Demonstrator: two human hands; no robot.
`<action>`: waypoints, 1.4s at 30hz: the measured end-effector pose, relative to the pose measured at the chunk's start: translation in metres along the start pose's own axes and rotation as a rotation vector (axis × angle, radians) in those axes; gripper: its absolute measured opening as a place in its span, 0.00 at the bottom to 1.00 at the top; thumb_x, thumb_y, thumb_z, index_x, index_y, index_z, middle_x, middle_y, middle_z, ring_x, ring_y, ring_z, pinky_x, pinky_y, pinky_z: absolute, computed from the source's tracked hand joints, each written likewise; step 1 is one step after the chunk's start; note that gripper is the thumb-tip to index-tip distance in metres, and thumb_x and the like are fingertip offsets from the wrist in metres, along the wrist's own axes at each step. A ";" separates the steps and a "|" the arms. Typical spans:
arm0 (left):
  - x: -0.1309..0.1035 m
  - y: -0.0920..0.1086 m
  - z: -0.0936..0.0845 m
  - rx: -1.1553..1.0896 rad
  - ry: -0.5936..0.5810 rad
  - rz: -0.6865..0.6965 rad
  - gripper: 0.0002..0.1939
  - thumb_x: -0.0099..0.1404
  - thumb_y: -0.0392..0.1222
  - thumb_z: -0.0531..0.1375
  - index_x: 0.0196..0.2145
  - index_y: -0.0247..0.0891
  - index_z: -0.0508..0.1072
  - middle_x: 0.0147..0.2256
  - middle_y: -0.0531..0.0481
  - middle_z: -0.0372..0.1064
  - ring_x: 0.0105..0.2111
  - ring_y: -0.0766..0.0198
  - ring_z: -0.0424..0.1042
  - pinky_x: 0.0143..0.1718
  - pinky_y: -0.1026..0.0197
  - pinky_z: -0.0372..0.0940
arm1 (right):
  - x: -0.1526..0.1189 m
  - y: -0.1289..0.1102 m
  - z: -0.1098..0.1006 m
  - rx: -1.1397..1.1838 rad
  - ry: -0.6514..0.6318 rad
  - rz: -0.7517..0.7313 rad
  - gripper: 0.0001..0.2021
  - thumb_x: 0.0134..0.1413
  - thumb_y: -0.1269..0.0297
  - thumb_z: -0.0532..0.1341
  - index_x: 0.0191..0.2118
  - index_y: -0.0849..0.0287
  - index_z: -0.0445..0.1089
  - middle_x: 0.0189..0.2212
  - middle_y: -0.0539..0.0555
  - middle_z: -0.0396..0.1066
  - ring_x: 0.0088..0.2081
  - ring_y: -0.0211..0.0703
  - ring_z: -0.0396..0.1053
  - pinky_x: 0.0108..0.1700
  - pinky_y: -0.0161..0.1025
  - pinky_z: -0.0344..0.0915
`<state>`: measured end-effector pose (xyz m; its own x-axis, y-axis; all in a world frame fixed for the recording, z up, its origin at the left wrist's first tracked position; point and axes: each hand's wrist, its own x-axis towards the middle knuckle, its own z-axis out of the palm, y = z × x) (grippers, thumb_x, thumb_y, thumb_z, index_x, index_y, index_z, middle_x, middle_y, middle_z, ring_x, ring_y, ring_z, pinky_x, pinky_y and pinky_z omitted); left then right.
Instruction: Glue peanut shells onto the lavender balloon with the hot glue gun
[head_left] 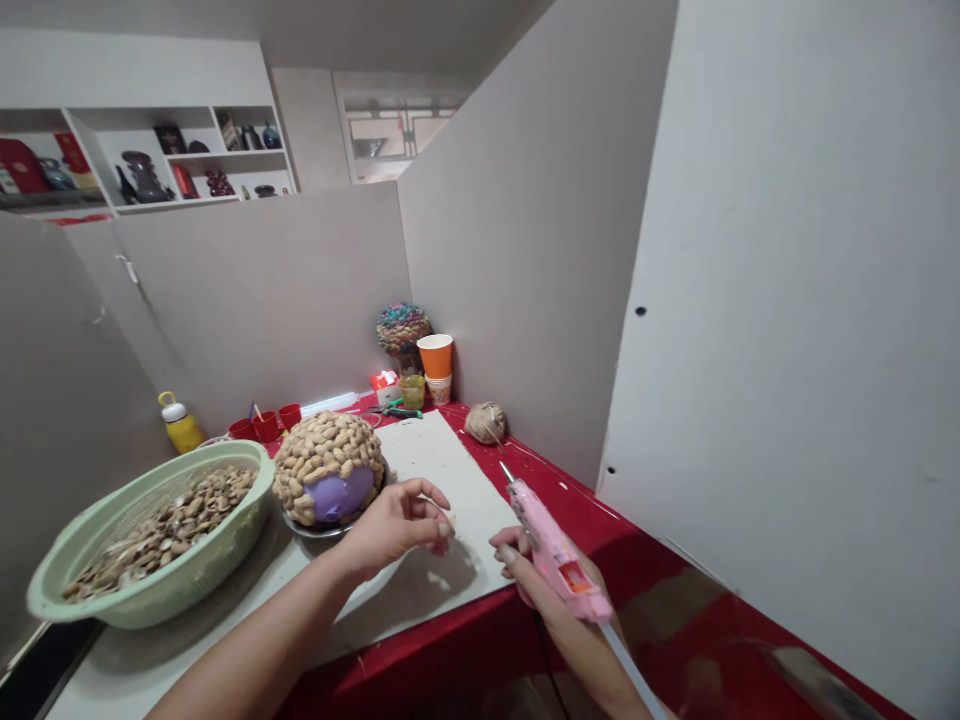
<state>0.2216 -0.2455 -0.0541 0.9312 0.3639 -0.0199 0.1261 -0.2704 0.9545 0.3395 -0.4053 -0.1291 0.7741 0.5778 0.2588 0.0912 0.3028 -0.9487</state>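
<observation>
A ball covered in peanut shells (324, 450), with a bare purple patch on its front, rests in a metal bowl (319, 533). Just right of it is my left hand (405, 520), its thumb and fingers closed on a small piece of peanut shell (452, 524). My right hand (536, 580) is wrapped round a pink glue gun (555, 555), whose metal nozzle points up and away to the left. A glue stick sticks out of the gun's rear end. Peanut shells (180, 520) fill much of a green basket (259, 480) on the left.
A twine ball (485, 423) lies by the right partition (525, 250). At the back stand an orange cup (436, 357), a multicoloured ball ornament (403, 328), red cups (265, 427) and a yellow bottle (182, 428). Pale board (420, 450) covers part of the red cloth.
</observation>
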 end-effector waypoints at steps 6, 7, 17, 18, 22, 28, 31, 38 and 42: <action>-0.039 0.009 0.004 -0.422 -0.058 -0.095 0.22 0.49 0.48 0.72 0.33 0.37 0.66 0.25 0.54 0.68 0.22 0.70 0.68 0.30 0.62 0.66 | -0.011 -0.027 0.017 0.074 -0.288 0.021 0.14 0.55 0.51 0.66 0.36 0.58 0.71 0.26 0.48 0.63 0.26 0.35 0.59 0.28 0.32 0.60; -0.044 0.007 0.004 -0.456 -0.055 -0.103 0.21 0.49 0.47 0.72 0.33 0.37 0.67 0.25 0.54 0.68 0.22 0.70 0.67 0.30 0.62 0.66 | -0.014 -0.032 0.020 0.066 -0.325 0.015 0.14 0.55 0.51 0.66 0.36 0.58 0.71 0.25 0.47 0.63 0.26 0.35 0.59 0.28 0.32 0.60; -0.065 -0.011 -0.011 -0.447 0.084 -0.041 0.19 0.48 0.45 0.73 0.31 0.35 0.69 0.25 0.53 0.71 0.23 0.68 0.69 0.30 0.63 0.63 | -0.003 -0.039 0.050 -0.049 -0.446 -0.058 0.15 0.56 0.51 0.64 0.36 0.59 0.70 0.26 0.48 0.65 0.27 0.37 0.60 0.30 0.34 0.60; -0.065 -0.014 -0.014 -0.414 0.101 -0.027 0.18 0.49 0.44 0.73 0.31 0.35 0.69 0.24 0.54 0.70 0.23 0.69 0.69 0.29 0.64 0.62 | 0.001 -0.036 0.053 -0.047 -0.434 -0.050 0.15 0.56 0.50 0.64 0.36 0.59 0.70 0.26 0.48 0.65 0.27 0.37 0.60 0.30 0.34 0.59; -0.062 -0.025 -0.029 -0.296 0.134 0.001 0.16 0.48 0.42 0.73 0.28 0.34 0.70 0.23 0.57 0.67 0.23 0.73 0.62 0.27 0.68 0.55 | 0.020 -0.031 0.061 -0.004 -0.383 0.043 0.19 0.53 0.46 0.65 0.36 0.59 0.68 0.24 0.48 0.63 0.25 0.37 0.59 0.27 0.34 0.56; -0.048 -0.038 -0.043 -0.204 0.092 -0.006 0.14 0.46 0.36 0.72 0.29 0.34 0.71 0.24 0.56 0.69 0.22 0.72 0.62 0.26 0.66 0.55 | 0.059 -0.052 0.082 0.000 -0.362 0.011 0.21 0.48 0.43 0.67 0.33 0.58 0.68 0.25 0.49 0.64 0.25 0.36 0.60 0.26 0.33 0.57; -0.035 -0.048 -0.051 -0.212 0.123 0.007 0.14 0.46 0.35 0.72 0.29 0.33 0.72 0.23 0.56 0.69 0.22 0.72 0.62 0.26 0.67 0.55 | 0.087 -0.062 0.097 0.062 -0.346 -0.034 0.20 0.47 0.46 0.69 0.31 0.59 0.69 0.26 0.50 0.66 0.25 0.36 0.61 0.27 0.33 0.59; -0.027 -0.050 -0.071 -0.395 0.213 0.007 0.19 0.45 0.43 0.74 0.30 0.34 0.71 0.22 0.55 0.70 0.22 0.69 0.68 0.28 0.64 0.62 | 0.131 -0.055 0.128 0.155 -0.332 -0.013 0.22 0.44 0.45 0.70 0.31 0.60 0.68 0.26 0.51 0.69 0.24 0.36 0.64 0.24 0.32 0.56; -0.034 -0.038 -0.074 -0.545 0.220 -0.008 0.19 0.49 0.42 0.73 0.34 0.35 0.70 0.26 0.55 0.70 0.24 0.68 0.72 0.31 0.62 0.66 | 0.118 -0.032 0.124 0.151 -0.439 0.040 0.21 0.50 0.46 0.67 0.29 0.60 0.66 0.24 0.50 0.67 0.24 0.35 0.62 0.25 0.32 0.57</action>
<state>0.1600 -0.1821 -0.0675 0.8308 0.5562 -0.0209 -0.1158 0.2095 0.9709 0.3505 -0.2527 -0.0455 0.4339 0.8474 0.3061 -0.0505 0.3621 -0.9308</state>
